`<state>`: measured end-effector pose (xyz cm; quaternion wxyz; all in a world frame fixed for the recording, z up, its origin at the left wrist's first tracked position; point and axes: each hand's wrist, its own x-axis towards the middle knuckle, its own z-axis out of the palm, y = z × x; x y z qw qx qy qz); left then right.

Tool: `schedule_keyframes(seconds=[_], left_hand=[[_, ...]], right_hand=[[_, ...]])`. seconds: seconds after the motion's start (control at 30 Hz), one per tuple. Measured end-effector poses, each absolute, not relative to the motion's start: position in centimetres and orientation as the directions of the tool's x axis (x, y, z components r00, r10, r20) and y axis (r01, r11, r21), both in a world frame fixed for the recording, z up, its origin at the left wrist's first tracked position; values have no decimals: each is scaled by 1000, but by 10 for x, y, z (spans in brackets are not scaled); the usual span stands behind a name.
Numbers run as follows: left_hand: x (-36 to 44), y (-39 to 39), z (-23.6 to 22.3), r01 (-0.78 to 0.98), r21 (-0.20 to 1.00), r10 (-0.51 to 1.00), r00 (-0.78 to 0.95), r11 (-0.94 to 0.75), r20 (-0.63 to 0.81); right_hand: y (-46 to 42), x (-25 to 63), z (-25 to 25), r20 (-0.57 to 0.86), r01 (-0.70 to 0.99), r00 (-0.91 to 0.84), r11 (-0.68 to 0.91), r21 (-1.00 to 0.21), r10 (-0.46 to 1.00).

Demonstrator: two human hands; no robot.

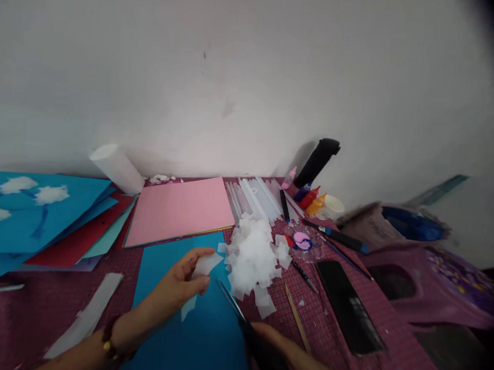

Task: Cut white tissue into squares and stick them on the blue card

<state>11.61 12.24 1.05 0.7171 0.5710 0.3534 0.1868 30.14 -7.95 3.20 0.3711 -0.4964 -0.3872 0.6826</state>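
My left hand [187, 280] is raised over a blue sheet of paper [191, 346], its fingers pinching a small piece of thin white paper [207, 264]. Another white scrap [188, 308] shows below that hand. My right hand [292, 356] grips the black handles of scissors [241, 315], with the metal blades pointing up and left toward my left hand. The blades look nearly closed and apart from the paper piece. Just beyond them lies a heap of cut white paper squares [252, 256], partly over the blue sheet's edge.
Pink sheets [184, 209] lie at the back, beside blue sheets with white puffs [45, 214] on the left. A white roll [119, 168] leans against the wall. Paint bottles [311, 198], a cutter [337, 236] and a phone [348, 306] are on the right. A pink stool [422, 291] stands beyond.
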Motion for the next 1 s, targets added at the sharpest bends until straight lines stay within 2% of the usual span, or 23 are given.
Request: schedule_keyframes(seconds=[0.1, 0.23, 0.43, 0.53, 0.63, 0.7, 0.77, 0.9, 1.0], left_hand=[[117, 119, 2, 178, 937, 663, 667, 301, -340], [116, 116, 2, 119, 912, 656, 658, 392, -369], [121, 109, 16, 210, 928, 670, 645, 307, -367], [127, 106, 19, 264, 910, 651, 637, 319, -413], [136, 106, 20, 263, 889, 642, 619, 374, -453], [144, 107, 21, 243, 878, 642, 607, 412, -469], [152, 106, 21, 224, 876, 648, 601, 427, -469], [163, 101, 21, 178, 880, 659, 601, 440, -451], [167, 98, 21, 163, 891, 668, 609, 423, -428]], right_hand=[[-71, 301, 26, -329, -176, -266, -381, -907, 906], [-66, 303, 18, -311, -178, -280, -367, -913, 908], [-67, 299, 23, -336, -155, -237, -377, -913, 911], [-66, 297, 30, -378, -73, -178, -395, -916, 909], [-68, 297, 31, -415, 120, -23, -410, -904, 909], [-71, 300, 27, -402, 251, 84, -410, -877, 912], [-74, 302, 23, -376, 301, 126, -397, -867, 918], [-77, 307, 20, -344, 217, 124, -364, -906, 931], [-75, 309, 26, -353, 52, 83, -358, -932, 932]])
